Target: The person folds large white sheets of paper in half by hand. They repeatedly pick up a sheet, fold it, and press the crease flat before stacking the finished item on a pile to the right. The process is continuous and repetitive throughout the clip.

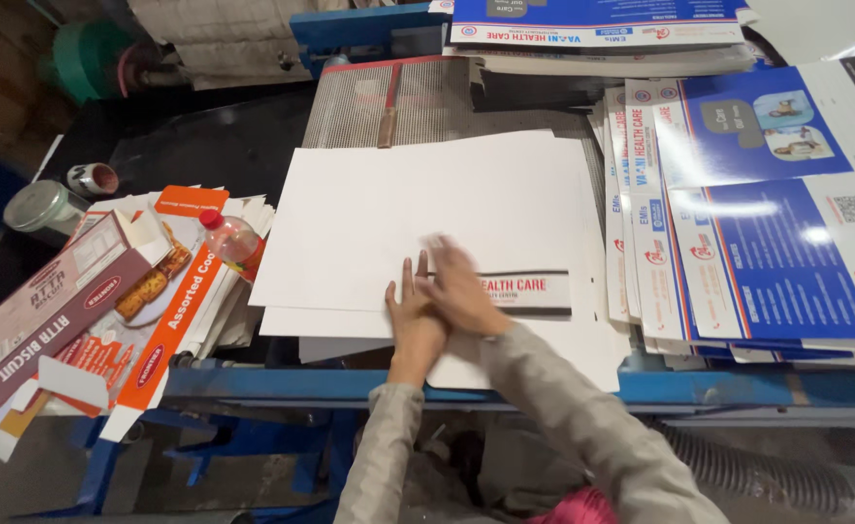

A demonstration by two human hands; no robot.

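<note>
white sheets: a loose stack of big blank card sheets (pixel 427 213) lying flat in the middle of the blue bench (pixel 505 386), the top one skewed a bit against the ones under it
printed strip: narrow strip with red lettering and a dark band (pixel 526 289) poking out near the front right of the white sheets, right next to the hands
left hand: (pixel 414 315) flat on the white sheets at their front edge, fingers stretched out and a little apart, palm down, not gripping anything
right hand: (pixel 458 283) lying partly over the left hand on the same sheets, blurry, looks open and flat; can't see it pinching anything
sleeves: both arms in beige-grey sleeves (pixel 582 437) coming up from the bottom of the view
blue sheets: fanned pile of glossy blue-and-white printed sheets (pixel 767 233) just right of the white sheets, edges overlapping them
far stack: more of those printed sheets (pixel 597 24) behind the white sheets, at the top of the view
ribbed plate: grey ribbed surface (pixel 398 102) right behind the white sheets
orange cartons: flattened orange and maroon biscuit cartons (pixel 127 301) left of the white sheets, spilling over the bench edge
bottle: small clear bottle with a red cap (pixel 229 239) lying on the cartons
tape rolls: two rolls (pixel 59 199) further left of the cartons
</note>
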